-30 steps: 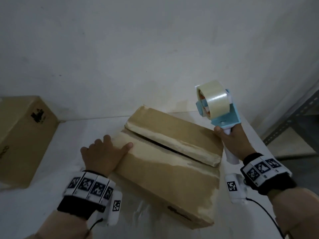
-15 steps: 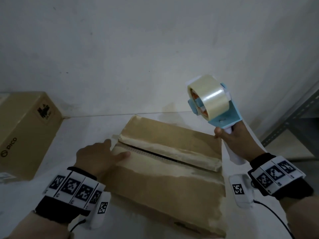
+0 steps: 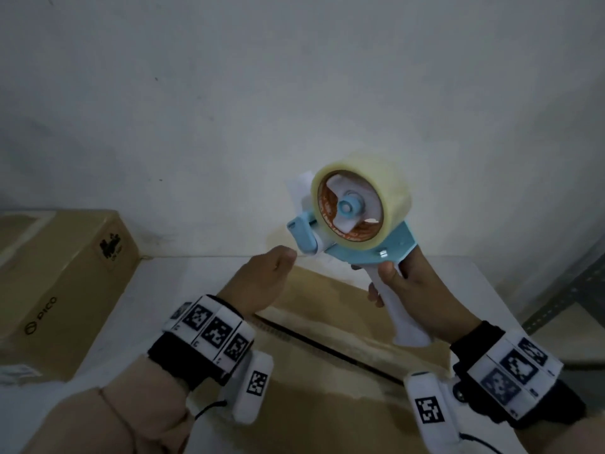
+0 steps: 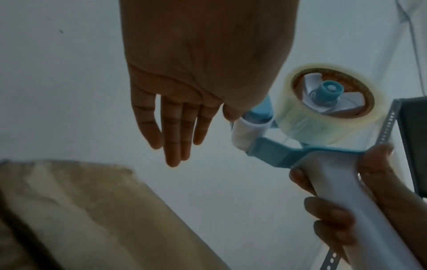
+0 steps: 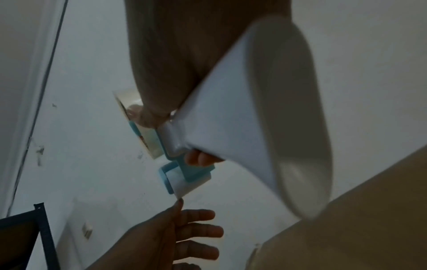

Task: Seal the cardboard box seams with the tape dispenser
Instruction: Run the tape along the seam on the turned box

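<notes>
Tape dispenser point(image 3: 355, 221) handle partly hidden w/in right hand point(image 3: 409, 280).

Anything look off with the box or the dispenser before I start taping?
The cardboard box top seam gapes: a dark slit runs between the flaps, which carry pale torn patches. The tape dispenser, gripped by the right hand, looks intact; the left hand reaches its front.

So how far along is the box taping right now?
Nothing sealed yet: the brown cardboard box shows an open centre seam. In hand: the right hand grips the blue-and-white tape dispenser; the left hand reaches toward its front roller. Left: taping the seams.
</notes>
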`<act>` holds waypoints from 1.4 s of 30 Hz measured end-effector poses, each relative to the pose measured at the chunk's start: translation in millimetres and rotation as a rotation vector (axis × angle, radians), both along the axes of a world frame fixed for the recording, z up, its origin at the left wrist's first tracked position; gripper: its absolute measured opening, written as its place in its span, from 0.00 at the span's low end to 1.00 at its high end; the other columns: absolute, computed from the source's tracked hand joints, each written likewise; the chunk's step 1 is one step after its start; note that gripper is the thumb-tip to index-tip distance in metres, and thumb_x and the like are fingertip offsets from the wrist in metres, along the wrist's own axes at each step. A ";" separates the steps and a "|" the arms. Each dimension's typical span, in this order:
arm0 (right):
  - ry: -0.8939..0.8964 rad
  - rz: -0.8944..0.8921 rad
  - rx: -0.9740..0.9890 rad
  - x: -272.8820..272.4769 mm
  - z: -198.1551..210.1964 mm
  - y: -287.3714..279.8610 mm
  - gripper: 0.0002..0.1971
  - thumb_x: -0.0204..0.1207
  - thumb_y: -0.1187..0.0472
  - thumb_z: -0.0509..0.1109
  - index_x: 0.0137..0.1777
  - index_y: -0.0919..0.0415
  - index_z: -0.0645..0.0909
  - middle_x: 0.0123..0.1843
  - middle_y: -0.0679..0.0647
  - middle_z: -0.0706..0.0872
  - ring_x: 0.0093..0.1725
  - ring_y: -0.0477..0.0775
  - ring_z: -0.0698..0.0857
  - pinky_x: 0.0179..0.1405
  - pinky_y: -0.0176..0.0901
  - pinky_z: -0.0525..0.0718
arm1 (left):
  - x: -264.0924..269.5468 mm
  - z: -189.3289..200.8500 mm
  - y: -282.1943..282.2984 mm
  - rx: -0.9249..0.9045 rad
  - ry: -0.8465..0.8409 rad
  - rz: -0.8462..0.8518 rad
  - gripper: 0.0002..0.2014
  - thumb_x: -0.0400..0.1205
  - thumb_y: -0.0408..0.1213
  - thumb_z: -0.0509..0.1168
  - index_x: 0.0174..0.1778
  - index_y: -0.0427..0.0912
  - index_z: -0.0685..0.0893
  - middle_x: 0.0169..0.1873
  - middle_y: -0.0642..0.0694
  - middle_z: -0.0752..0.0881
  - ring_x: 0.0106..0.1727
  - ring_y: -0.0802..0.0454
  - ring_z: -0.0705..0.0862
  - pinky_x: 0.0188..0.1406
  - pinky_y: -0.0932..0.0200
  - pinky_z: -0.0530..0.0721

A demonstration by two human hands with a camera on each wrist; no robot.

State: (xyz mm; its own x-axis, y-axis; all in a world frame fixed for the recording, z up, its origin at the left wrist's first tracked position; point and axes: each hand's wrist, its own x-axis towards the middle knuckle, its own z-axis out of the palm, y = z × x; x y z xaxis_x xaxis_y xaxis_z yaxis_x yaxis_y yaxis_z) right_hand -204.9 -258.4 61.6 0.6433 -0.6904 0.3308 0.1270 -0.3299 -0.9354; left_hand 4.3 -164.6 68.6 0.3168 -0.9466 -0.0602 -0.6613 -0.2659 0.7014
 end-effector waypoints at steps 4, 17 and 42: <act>-0.084 0.004 0.063 14.3 0.4 3.1 0.40 0.61 0.29 0.69 0.59 0.64 0.68 0.43 0.59 0.83 0.23 0.51 0.78 0.24 0.41 0.79 | -7.6 0.1 -14.7 -0.128 0.518 0.160 0.19 0.87 0.48 0.44 0.47 0.45 0.79 0.44 0.44 0.86 0.35 0.52 0.83 0.34 0.61 0.75; -0.126 0.038 0.109 26.8 -14.8 -2.4 0.49 0.62 0.29 0.69 0.63 0.76 0.67 0.41 0.62 0.83 0.23 0.53 0.78 0.22 0.42 0.79 | 6.7 -1.5 -11.9 -0.104 1.177 0.265 0.08 0.83 0.29 0.59 0.41 0.37 0.82 0.25 0.48 0.88 0.25 0.62 0.86 0.22 0.70 0.82; -0.116 0.181 0.002 20.7 -7.5 14.6 0.43 0.70 0.37 0.68 0.65 0.78 0.65 0.46 0.37 0.83 0.42 0.34 0.83 0.41 0.30 0.80 | 14.2 5.3 6.1 0.131 1.209 0.186 0.12 0.83 0.25 0.54 0.36 0.37 0.79 0.19 0.47 0.80 0.16 0.60 0.76 0.15 0.70 0.78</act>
State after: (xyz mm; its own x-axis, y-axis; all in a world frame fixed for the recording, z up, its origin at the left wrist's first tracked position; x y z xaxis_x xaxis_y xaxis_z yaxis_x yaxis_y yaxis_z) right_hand -184.2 -243.7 54.1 0.7145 -0.5679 0.4086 0.2911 -0.2898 -0.9118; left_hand 18.5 -158.4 74.0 0.1204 -0.8578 -0.4997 0.4502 -0.4015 0.7976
